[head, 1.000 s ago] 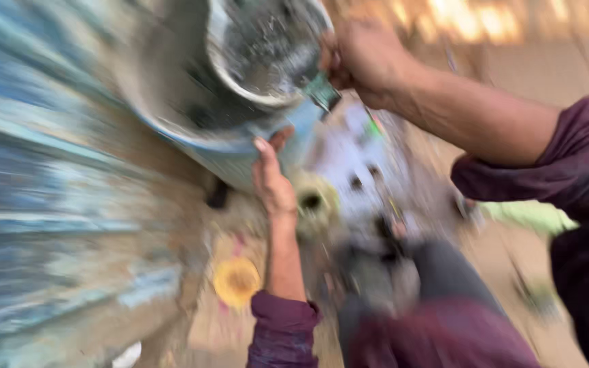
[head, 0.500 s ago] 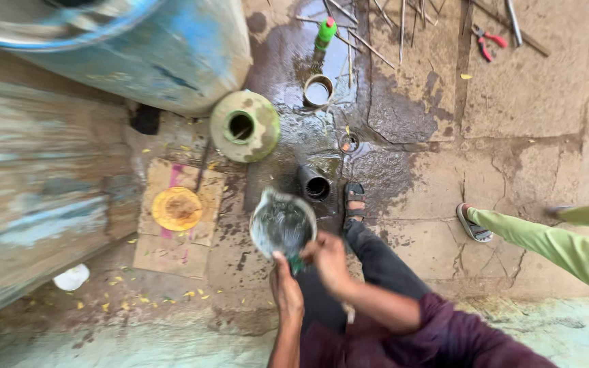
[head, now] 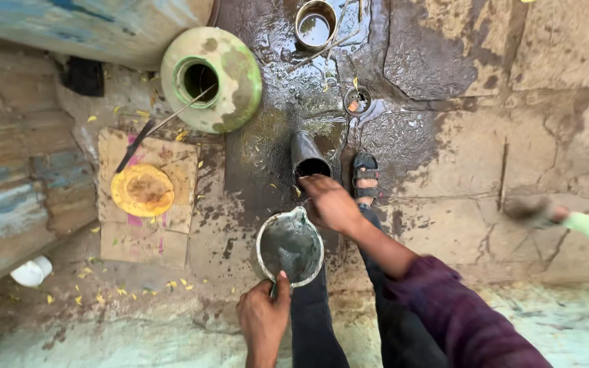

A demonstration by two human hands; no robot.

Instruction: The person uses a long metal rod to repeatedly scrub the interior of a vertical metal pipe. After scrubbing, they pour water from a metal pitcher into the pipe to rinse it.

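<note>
Jug [head: 289, 247], wet, rigid metal and likely slippery, hangs above damp paving, left hand [head: 262, 319] closed on its near handle, right hand [head: 330, 203] curled loosely beside the spout rim, best steadied there.

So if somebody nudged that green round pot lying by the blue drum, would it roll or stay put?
The green pot looks rounded and rests on its side, mouth facing the camera, so a nudge would probably roll it. The wet floor beside it may let it slide too. It looks thick-walled, so likely heavy for its size.
</note>
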